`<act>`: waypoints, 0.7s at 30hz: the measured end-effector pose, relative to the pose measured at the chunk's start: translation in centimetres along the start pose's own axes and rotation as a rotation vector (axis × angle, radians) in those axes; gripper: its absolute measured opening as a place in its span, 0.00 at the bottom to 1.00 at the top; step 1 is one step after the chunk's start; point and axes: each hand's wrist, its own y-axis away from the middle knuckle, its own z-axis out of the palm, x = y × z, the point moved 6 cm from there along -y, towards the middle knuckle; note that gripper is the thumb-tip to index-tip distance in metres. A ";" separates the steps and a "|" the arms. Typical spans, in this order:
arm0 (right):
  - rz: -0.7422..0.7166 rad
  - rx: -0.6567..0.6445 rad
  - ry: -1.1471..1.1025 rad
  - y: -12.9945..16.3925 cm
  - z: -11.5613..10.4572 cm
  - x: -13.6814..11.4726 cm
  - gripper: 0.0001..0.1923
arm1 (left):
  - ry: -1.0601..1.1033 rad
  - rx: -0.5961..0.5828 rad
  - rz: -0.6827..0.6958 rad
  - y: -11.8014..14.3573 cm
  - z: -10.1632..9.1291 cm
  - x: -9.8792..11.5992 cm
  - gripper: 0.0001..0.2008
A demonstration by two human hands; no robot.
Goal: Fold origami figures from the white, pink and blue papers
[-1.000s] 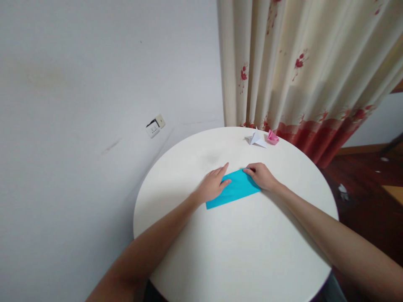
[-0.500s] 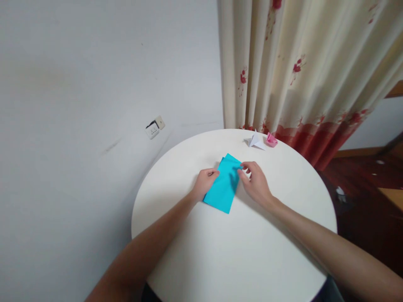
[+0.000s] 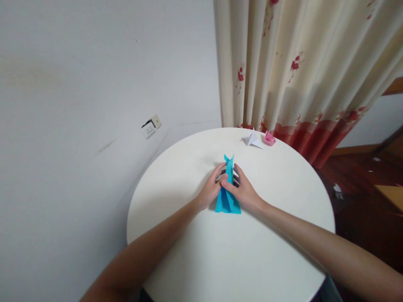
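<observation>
A sheet of bright blue paper (image 3: 227,203) stands pinched between my two hands, over the middle of the white round table. Its sides are drawn inward, so it is narrow at the top, with two pointed corners, and wider at the bottom edge. My left hand (image 3: 211,186) grips it from the left, fingers curved behind the paper and thumb at the front. From the right, my right hand (image 3: 245,188) closes on it, its thumb across the front near the left thumb. Part of the paper is hidden by the fingers.
On the far side of the round table (image 3: 176,176) lie a white folded paper plane (image 3: 252,140) and a small pink folded paper piece (image 3: 269,139). A wall with a socket (image 3: 148,130) is to the left. Behind hangs a flowered curtain (image 3: 277,84).
The blue paper lay nearly flat half a second ago; now its sides are squeezed together and bent upward. My right hand has moved in and taken hold of it, and both hands are closer together.
</observation>
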 end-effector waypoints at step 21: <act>0.269 0.121 0.077 -3.2 -7.4 4.6 0.24 | -0.408 -0.006 -0.113 -0.4 -5.1 -0.3 0.52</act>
